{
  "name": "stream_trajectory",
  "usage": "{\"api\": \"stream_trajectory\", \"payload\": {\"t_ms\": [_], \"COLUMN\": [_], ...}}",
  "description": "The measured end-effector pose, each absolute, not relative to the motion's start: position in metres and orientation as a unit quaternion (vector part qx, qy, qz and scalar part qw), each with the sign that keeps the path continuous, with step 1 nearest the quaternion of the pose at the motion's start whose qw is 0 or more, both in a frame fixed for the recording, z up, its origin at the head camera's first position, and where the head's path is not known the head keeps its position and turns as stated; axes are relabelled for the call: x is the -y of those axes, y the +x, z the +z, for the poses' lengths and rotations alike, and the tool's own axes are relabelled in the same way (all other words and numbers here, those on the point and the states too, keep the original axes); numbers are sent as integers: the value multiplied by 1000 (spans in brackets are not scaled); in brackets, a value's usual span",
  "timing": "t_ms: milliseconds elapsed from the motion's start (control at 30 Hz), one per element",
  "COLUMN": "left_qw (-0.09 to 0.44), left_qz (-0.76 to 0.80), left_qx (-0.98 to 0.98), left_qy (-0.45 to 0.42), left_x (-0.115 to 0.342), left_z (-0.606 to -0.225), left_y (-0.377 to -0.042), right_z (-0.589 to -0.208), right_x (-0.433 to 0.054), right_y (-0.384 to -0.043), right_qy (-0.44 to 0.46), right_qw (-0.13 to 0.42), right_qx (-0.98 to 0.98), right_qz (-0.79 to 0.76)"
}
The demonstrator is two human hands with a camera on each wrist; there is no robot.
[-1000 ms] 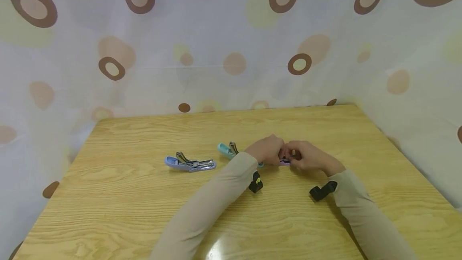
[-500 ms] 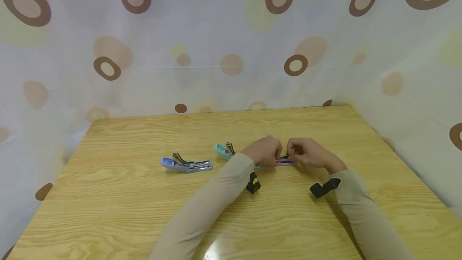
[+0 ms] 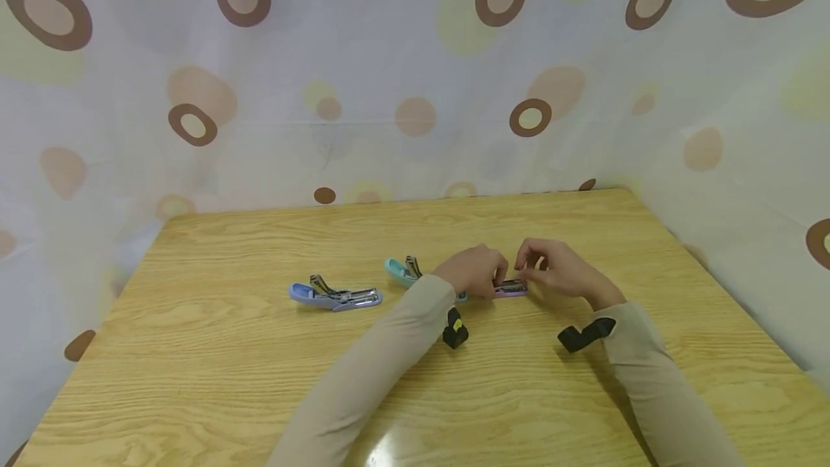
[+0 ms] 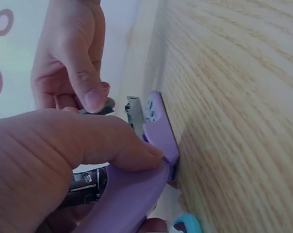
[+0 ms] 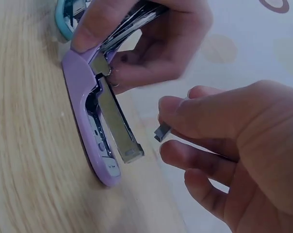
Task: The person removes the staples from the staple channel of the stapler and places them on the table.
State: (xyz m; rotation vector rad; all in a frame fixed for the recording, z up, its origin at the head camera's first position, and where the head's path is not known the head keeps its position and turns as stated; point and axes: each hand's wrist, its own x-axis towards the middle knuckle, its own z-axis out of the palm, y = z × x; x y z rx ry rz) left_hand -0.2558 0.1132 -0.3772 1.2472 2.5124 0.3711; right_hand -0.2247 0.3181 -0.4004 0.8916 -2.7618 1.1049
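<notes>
My left hand grips a purple stapler by its raised handle, thumb pressed on the purple plastic in the left wrist view. The stapler is opened up, its base on the wooden table and its metal staple tray exposed. Just off the end of that tray, my right hand pinches a short strip of staples between thumb and forefinger. In the left wrist view the strip shows as a small dark piece under the thumb. Fingers hide part of it.
A teal stapler, also opened, lies left of the purple one, partly behind my left forearm. Farther left is an opened blue stapler. The table reaches back to a patterned curtain.
My right hand has drawn away to the right from my left hand and lifted slightly, uncovering the purple stapler's front end. My left hand keeps its grip. The head view has shifted a little.
</notes>
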Motion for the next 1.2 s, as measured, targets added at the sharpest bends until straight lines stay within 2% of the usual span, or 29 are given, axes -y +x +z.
{"api": "stream_trajectory", "payload": {"t_ms": [167,367,800,1033,1200], "left_qw": [144,125,97,76,26], "left_qz": [121,98,119,157,141], "left_qx": [-878,-885,-889,-877,-871], "left_qy": [441,438,432,447,471], "left_x": [-112,-111,-104,-86,-76], "left_z": [-378,-378,-380,-372,-363], "left_y": [-256,-256,-258,-256,-247], "right_z": [-393,-389,-376,-369,-366], "right_x": [-317,-314,-307,-300,-285], "right_y": [-223,-222,-220,-217,-213], "right_qy": [280,271,316,347,376], "right_qw": [11,-30,-58,-141,-183], "right_qx": [892,889,876,847,840], "right_qz": [355,369,361,378,347]}}
